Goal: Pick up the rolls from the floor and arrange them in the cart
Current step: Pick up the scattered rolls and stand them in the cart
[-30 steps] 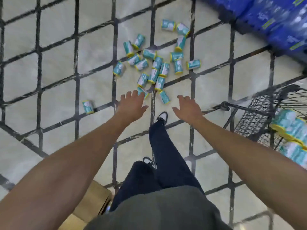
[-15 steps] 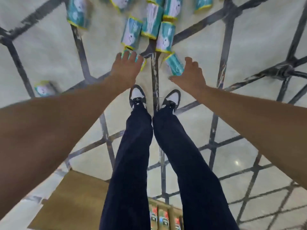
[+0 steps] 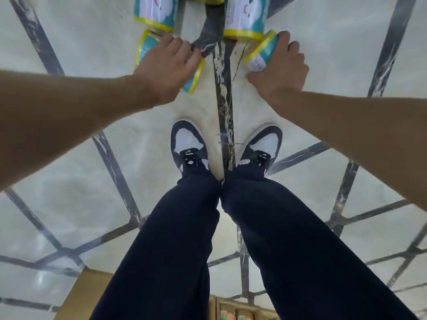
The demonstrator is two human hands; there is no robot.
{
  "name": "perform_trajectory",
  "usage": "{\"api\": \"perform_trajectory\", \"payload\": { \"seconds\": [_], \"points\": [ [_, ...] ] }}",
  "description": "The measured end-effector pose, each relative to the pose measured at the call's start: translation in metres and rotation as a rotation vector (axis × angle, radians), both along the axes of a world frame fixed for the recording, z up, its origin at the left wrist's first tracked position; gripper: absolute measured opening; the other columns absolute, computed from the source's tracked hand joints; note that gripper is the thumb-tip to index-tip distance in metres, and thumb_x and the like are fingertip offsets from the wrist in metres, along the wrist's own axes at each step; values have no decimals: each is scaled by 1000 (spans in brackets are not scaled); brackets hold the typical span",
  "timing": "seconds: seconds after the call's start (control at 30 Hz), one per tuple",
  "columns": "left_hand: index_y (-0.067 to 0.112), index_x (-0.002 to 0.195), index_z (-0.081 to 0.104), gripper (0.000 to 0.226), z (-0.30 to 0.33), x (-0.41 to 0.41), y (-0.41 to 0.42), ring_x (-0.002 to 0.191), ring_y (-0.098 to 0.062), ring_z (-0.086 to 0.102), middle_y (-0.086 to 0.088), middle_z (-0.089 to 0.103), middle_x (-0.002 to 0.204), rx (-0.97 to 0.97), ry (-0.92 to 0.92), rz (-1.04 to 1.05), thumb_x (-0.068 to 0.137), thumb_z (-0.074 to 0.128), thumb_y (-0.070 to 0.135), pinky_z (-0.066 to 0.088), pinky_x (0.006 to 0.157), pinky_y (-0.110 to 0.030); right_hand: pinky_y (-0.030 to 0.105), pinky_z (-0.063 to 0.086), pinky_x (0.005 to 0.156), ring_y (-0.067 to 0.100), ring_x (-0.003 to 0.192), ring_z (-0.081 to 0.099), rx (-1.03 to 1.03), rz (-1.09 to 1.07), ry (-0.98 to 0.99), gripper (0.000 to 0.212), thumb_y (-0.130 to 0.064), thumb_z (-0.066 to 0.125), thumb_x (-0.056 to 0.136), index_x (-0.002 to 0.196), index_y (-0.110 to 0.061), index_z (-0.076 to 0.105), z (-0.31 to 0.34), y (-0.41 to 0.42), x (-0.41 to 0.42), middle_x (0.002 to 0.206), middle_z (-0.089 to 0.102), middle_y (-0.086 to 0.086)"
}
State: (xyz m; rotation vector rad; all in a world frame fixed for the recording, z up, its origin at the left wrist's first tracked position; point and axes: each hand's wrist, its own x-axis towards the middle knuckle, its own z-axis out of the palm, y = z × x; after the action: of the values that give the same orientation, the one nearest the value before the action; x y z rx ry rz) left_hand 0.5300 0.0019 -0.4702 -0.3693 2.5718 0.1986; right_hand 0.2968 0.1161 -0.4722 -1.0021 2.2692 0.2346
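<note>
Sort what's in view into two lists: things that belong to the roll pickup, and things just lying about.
Job:
- roll under left hand
- roll in right hand
- two rolls beyond
- left hand
- right hand

Lying about:
- cardboard box
- shelf goods

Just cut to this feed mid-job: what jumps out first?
Both hands are down on the floor, each closing a grip on a teal roll: the left hand on the left roll, the right hand on the right roll. Two more rolls lie just beyond at the top edge. Black-and-white sneakers stand mid-frame below the hands.
</note>
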Motion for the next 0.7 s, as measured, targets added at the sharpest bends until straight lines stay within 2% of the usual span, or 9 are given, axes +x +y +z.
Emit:
{"api": "perform_trajectory", "payload": {
  "seconds": [0.1,0.2,0.3,0.4,0.5,0.6,0.67,0.7],
  "points": [
    [-5,125,41,65,7,-6,-6,91,-45,52,-30,52,105,93,17,98,65,63,8,41,82,-51,47,47,96,33,117,55,28,-30,-64,93,-53,78,68,144,-20,35,7,-3,-10,131,53,8],
    [-2,114,44,63,32,-18,-9,87,-46,56,-30,55,100,181,-41,302,63,76,16,46,75,-50,48,51,94,29,112,60,28,-223,-207,93,-58,79,61,135,-20,39,37,-7,-18,123,57,6],
    [-3,122,41,76,85,-33,-4,97,-48,57,-30,54,113,359,-62,632,68,84,30,50,79,-52,34,52,82,20,101,62,-49,-346,-321,77,-52,85,63,117,-20,41,92,0,-27,115,61,4],
    [2,138,34,94,175,-52,1,113,-36,55,-18,53,126,525,-54,1005,73,85,45,48,91,-45,28,50,78,13,93,61,-102,-477,-372,68,-45,89,68,110,-20,40,185,8,-37,107,62,-2],
    [7,135,38,87,285,-67,11,104,-19,53,-1,52,114,681,44,1314,74,86,46,44,82,-30,27,51,83,12,93,61,-141,-592,-381,70,-45,90,70,115,-17,44,296,14,-47,106,61,-5],
    [10,134,40,83,408,-78,22,104,-14,55,4,54,115,773,118,1411,74,88,41,44,82,-25,30,54,91,15,100,65,-207,-735,-429,80,-46,93,63,121,-15,48,414,23,-57,108,63,-4],
    [12,131,41,79,492,-85,32,100,-13,56,4,55,114,774,158,1418,74,88,41,45,78,-22,37,57,94,17,102,67,-261,-774,-480,75,-46,95,58,112,-20,49,491,30,-62,107,65,-3],
    [12,127,42,75,530,-88,37,94,-11,57,5,56,109,762,180,1425,75,87,41,46,71,-18,36,57,94,16,102,68,-289,-779,-505,69,-43,95,59,107,-24,49,527,33,-64,105,65,-4]
  ]
}}
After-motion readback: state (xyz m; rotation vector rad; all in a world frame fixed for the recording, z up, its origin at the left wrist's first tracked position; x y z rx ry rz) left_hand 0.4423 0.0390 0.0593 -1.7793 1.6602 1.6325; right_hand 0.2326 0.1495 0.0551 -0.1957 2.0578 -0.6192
